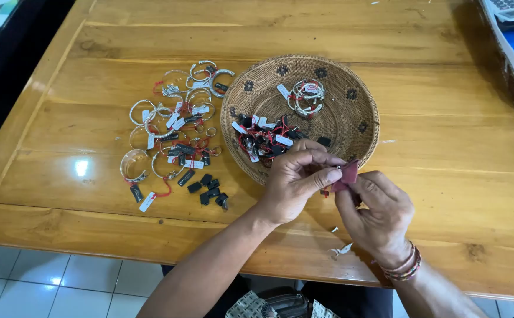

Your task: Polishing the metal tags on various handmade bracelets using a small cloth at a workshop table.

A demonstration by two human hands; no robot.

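A: Wood, glossy and honey-brown, is what the largest thing is made of: 1 wooden table (422,194) is seen, filling most of the view, with pale floor tiles (45,282) shown beyond its near edge.

B: And next in size?

A: 1 round woven basket (351,88) is set on the table past the hands. 2 heaps are held in it: 1 bundle of silver bangles (307,96) near its middle, and 1 tangle of small tagged pieces (266,138) with red strings, black tags and white tags at its near side. The pieces in that tangle cannot be counted.

B: What is laid beside it?

A: 1 loose spread of silver bracelets and rings (171,118) is laid left of the basket, roughly a dozen, many overlapping. 1 wide silver cuff (133,166) is placed at its near left, and about 6 loose black tags (210,188) are scattered at its near right. A grey box edge (513,53) is seen at the far right corner.

B: And the hands?

A: 2 hands are seen. 1 small dark red cloth (347,174) is held just in front of the basket's near rim, above the table. It is pinched by the left hand (295,179) between thumb and forefinger, and gripped from below by the curled fingers of the right hand (378,215), on whose wrist beaded bands (404,266) are worn. A tiny silver piece seems to be held in the cloth; its kind cannot be told. The basket's near rim is partly hidden by the left hand. A few small white scraps (340,250) are left near the right wrist.
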